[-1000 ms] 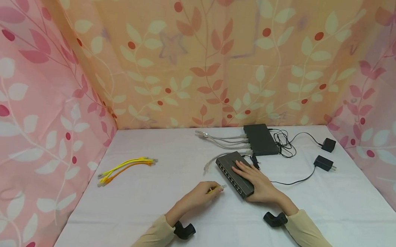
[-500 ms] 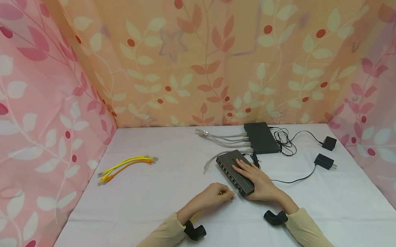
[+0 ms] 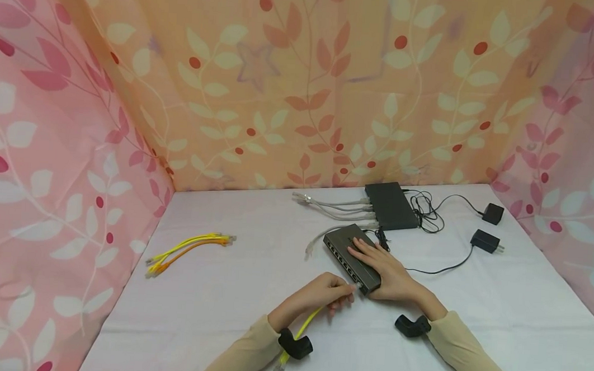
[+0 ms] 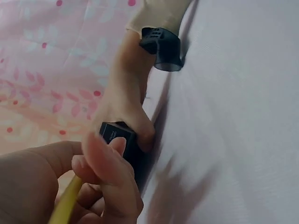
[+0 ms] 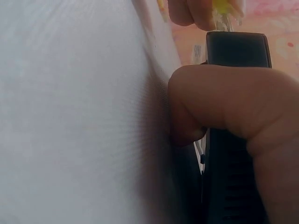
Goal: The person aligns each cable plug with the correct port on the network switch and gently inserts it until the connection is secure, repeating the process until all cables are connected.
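My left hand [image 3: 325, 293] pinches the front plug of a yellow network cable [image 3: 309, 322] at the near end of the port row on a dark network switch [image 3: 343, 243]. The cable trails back under that wrist to a loose clear plug [image 3: 278, 370]. In the right wrist view the clear front plug [image 5: 224, 21] meets the switch's edge; how deep it sits cannot be told. My right hand [image 3: 389, 275] holds the switch against the table, fingers spread over its top and thumb bent round its near end. The left wrist view shows the switch's labelled end [image 4: 110, 132] between both hands.
A second black switch [image 3: 390, 206] lies behind, with several grey cables [image 3: 343, 213] running left from it. Two power adapters [image 3: 485, 241] with black cords are at the right. Yellow and orange cables [image 3: 185, 249] lie at the left of the white-covered table.
My left hand has moved right and brought the yellow cable's plug to the switch's ports. The cable's rear end has come into view beneath the wrist. The right hand keeps its place.
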A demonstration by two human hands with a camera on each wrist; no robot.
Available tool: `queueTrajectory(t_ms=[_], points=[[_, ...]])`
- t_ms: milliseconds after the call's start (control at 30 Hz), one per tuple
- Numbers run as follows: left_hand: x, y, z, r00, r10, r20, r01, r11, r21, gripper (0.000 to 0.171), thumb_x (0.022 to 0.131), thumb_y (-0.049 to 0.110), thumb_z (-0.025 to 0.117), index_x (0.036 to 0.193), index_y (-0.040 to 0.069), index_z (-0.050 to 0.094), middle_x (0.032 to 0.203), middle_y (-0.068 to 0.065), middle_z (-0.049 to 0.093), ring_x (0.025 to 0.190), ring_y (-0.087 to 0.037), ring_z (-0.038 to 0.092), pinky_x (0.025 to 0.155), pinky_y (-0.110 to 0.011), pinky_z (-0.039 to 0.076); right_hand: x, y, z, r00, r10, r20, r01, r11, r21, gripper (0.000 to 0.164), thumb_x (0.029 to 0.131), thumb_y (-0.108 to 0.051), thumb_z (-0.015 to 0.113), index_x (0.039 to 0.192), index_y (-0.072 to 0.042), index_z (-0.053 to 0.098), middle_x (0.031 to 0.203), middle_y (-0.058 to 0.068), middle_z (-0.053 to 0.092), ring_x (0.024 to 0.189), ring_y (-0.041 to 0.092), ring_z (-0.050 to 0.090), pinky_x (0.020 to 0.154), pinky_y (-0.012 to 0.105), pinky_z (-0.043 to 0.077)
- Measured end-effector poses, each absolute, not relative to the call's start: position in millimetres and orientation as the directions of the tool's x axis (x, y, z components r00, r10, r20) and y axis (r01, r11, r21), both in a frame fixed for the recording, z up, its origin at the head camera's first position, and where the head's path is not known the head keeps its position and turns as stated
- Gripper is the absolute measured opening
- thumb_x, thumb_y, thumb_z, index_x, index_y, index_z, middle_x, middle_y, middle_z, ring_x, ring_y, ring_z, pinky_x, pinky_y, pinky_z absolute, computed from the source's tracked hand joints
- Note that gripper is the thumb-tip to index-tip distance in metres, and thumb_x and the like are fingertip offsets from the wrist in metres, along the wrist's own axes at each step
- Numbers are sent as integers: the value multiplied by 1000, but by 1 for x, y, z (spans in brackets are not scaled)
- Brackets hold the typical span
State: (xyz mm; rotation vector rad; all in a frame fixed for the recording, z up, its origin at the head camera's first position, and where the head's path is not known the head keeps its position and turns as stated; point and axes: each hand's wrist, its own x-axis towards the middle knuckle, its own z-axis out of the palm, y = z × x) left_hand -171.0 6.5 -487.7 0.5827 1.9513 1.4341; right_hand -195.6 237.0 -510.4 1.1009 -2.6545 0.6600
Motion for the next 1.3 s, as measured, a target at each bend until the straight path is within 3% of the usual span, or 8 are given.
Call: queueTrajectory(t_ms=[133, 300, 533, 767, 1033, 1300], points=[[-173, 7, -491, -689, 673, -271, -128, 254, 959, 44, 93, 36, 54, 84, -4, 69, 59, 0, 54, 44, -9, 47, 45, -25, 47, -195, 236, -511, -701, -625, 344, -714, 620, -327, 95, 60, -26, 79, 144, -14, 35, 151, 12, 27, 138, 26, 26, 112, 47, 14], [-176, 11, -493, -682, 680, -271, -149, 234, 961, 44, 92, 36, 56, 84, -4, 70, 61, 0, 57, 47, -9, 49, 49, -27, 51, -195, 235, -512, -697, -621, 358, -717, 613, -331, 97, 59, -28, 81, 144, -13, 35, 150, 14, 28, 138, 27, 26, 112, 46, 13], [-185, 14, -494, -624, 717, -310, -222, 218, 950, 43, 91, 35, 58, 86, -6, 70, 57, 2, 56, 46, -7, 46, 47, -20, 44, -197, 237, -512, -677, -625, 388, -734, 612, -295, 98, 58, -30, 82, 143, -12, 36, 150, 15, 28, 138, 29, 27, 109, 52, 17], [-192, 19, -492, -615, 714, -335, -253, 223, 941, 43, 90, 32, 60, 65, -3, 65, 86, -8, 71, 50, -6, 51, 47, -19, 44, -198, 239, -507, -694, -633, 342, -719, 634, -284, 94, 64, -33, 78, 144, -13, 33, 151, 13, 24, 139, 29, 23, 112, 47, 14], [-196, 20, -492, -580, 739, -343, -278, 216, 936, 43, 91, 31, 58, 90, -11, 69, 65, 0, 66, 52, -6, 56, 50, -18, 47, -200, 237, -504, -686, -631, 362, -727, 617, -303, 95, 61, -31, 80, 143, -11, 35, 150, 15, 26, 138, 32, 25, 107, 54, 18], [-192, 16, -497, -528, 799, -287, -184, 222, 957, 41, 96, 31, 51, 98, -7, 67, 63, 1, 64, 52, -7, 57, 50, -20, 48, -196, 237, -507, -691, -640, 336, -723, 615, -316, 97, 60, -30, 80, 144, -13, 34, 151, 14, 26, 139, 28, 23, 112, 45, 14]])
